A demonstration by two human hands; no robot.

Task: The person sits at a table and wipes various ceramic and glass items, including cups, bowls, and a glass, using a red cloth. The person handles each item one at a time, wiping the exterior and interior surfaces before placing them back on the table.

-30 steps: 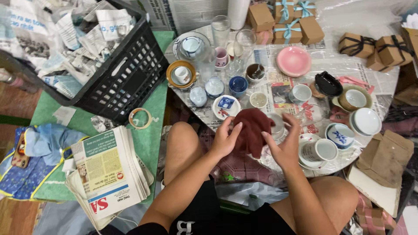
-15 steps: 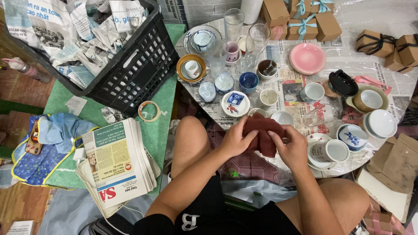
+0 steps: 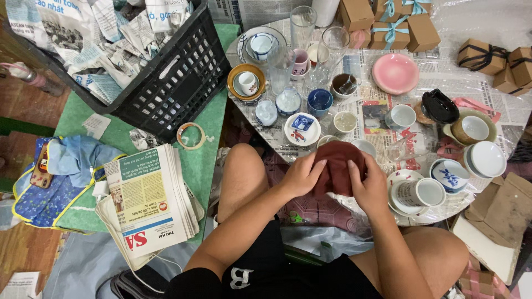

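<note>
one pink plate (image 3: 395, 73), one black crate (image 3: 166, 83), one tape roll (image 3: 191, 136)

Crate (image 3: 160, 83) left of cups (image 3: 288, 102), newspaper stack (image 3: 152, 202) before crate, boxes (image 3: 388, 22) behind cups

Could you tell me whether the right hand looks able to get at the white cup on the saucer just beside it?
Probably yes: the cup sits right beside the right hand with nothing between them, though both hands now hold the dark red cloth.
</note>
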